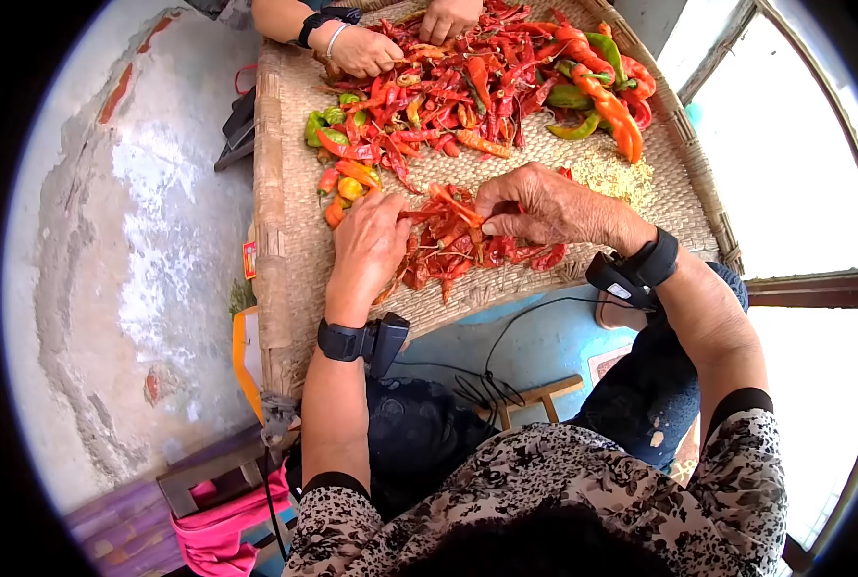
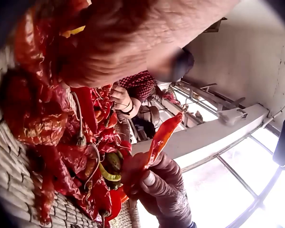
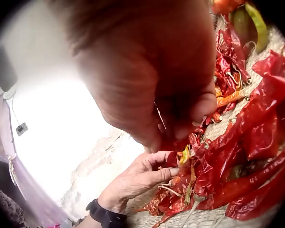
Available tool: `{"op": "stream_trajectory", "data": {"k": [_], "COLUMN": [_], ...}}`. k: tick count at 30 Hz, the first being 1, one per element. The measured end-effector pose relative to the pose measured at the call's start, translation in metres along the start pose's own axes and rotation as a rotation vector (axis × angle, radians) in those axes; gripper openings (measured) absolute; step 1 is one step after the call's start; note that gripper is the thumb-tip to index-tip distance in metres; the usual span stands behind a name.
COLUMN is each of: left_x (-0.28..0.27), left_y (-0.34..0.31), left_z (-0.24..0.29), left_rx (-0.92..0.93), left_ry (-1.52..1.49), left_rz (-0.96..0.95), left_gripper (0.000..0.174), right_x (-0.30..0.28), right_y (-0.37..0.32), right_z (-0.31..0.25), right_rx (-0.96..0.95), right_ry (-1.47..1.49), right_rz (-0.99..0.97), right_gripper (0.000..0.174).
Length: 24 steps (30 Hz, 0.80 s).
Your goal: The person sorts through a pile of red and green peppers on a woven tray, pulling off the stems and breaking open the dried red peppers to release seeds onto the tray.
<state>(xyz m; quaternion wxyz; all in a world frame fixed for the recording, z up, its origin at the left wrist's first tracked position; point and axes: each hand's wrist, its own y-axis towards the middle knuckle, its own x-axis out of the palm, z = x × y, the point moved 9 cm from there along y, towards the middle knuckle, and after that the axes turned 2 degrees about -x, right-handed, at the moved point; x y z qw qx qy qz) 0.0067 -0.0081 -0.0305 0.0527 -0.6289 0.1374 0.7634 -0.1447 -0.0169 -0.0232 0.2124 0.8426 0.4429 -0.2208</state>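
Observation:
My right hand (image 1: 556,204) pinches a split red-orange chili pepper (image 2: 164,137) between thumb and fingers; its inner side shows in the left wrist view. My left hand (image 1: 366,245) is just to the left, and in the right wrist view its thumb and fingers pinch a red chili piece with a yellow part (image 3: 184,155). Both hands are over a loose heap of dried, wrinkled red chilies (image 1: 456,252) near the front edge of a woven tray (image 1: 273,183). Stems stick out from several of them.
Across the tray, another person's hands (image 1: 363,51) touch a larger chili pile (image 1: 448,106). Large red-orange peppers (image 1: 613,113) and green ones lie at the right, above scattered pale seeds (image 1: 616,181). Several small yellow and orange peppers (image 1: 350,188) lie left. A wooden stool (image 1: 544,396) stands below.

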Motion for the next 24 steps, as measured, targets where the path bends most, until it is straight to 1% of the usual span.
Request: {"op": "stream_trajectory", "data": {"k": [2, 3, 5, 6, 8, 9, 10, 11, 12, 13, 14, 16, 17, 20, 21, 23, 24], "left_x": [-0.008, -0.011, -0.001, -0.004, -0.016, -0.02, -0.017, -0.023, -0.031, -0.04, -0.04, -0.052, -0.05, -0.011, -0.009, 0.004, 0.008], "left_y": [0.001, 0.002, 0.003, 0.003, 0.004, 0.008, 0.012, 0.012, 0.011, 0.01, 0.009, 0.004, 0.002, 0.004, 0.0, -0.004, -0.002], "left_z": [0.002, 0.003, -0.011, -0.012, -0.03, -0.041, -0.045, -0.054, -0.061, -0.063, -0.063, -0.045, -0.042, -0.013, -0.008, 0.007, 0.009], "left_rx": [-0.007, -0.005, -0.171, -0.17, -0.273, -0.286, -0.286, -0.292, -0.295, -0.25, -0.252, -0.205, -0.206, -0.061, -0.062, 0.019, 0.021], "left_ry": [-0.237, -0.236, -0.462, -0.459, -0.64, -0.721, -0.719, -0.92, -1.12, -0.944, -0.943, -0.206, -0.205, -0.183, -0.183, -0.077, -0.073], "left_rz": [0.028, 0.026, -0.104, -0.107, 0.013, 0.073, 0.071, 0.219, 0.371, 0.412, 0.413, 0.433, 0.433, 0.081, 0.083, -0.046, -0.13], "left_gripper": [0.014, 0.014, 0.016, 0.016, 0.02, 0.021, 0.021, 0.025, 0.035, 0.049, 0.049, 0.053, 0.053, 0.036, 0.036, 0.031, 0.035], "right_x": [-0.019, -0.024, -0.03, -0.03, -0.034, -0.029, -0.023, -0.018, -0.018, -0.019, -0.021, -0.019, -0.019, -0.016, -0.017, -0.014, -0.015], "right_y": [-0.004, -0.006, -0.005, -0.005, -0.005, -0.005, -0.006, -0.005, -0.005, -0.004, -0.003, -0.002, -0.002, -0.002, -0.002, -0.003, -0.002], "right_z": [0.006, 0.01, 0.013, 0.016, 0.015, 0.022, 0.03, 0.036, 0.036, 0.035, 0.035, 0.037, 0.039, 0.04, 0.039, 0.035, 0.035], "right_rx": [0.015, 0.082, 0.105, 0.127, 0.116, 0.214, 0.31, 0.313, 0.313, 0.305, 0.297, 0.304, 0.313, 0.296, 0.295, 0.333, 0.33], "right_ry": [-0.025, -0.056, -0.066, -0.077, -0.054, 0.008, 0.07, 0.095, 0.097, 0.059, 0.02, 0.024, 0.028, 0.011, 0.01, 0.0, -0.002], "right_rz": [0.156, 0.163, 0.157, 0.15, 0.171, 0.089, 0.005, -0.043, -0.044, -0.036, -0.029, -0.024, -0.015, -0.024, -0.025, -0.128, -0.125], "right_gripper": [0.014, 0.015, 0.018, 0.021, 0.019, 0.018, 0.017, 0.016, 0.016, 0.017, 0.017, 0.017, 0.017, 0.016, 0.016, 0.017, 0.017]}}
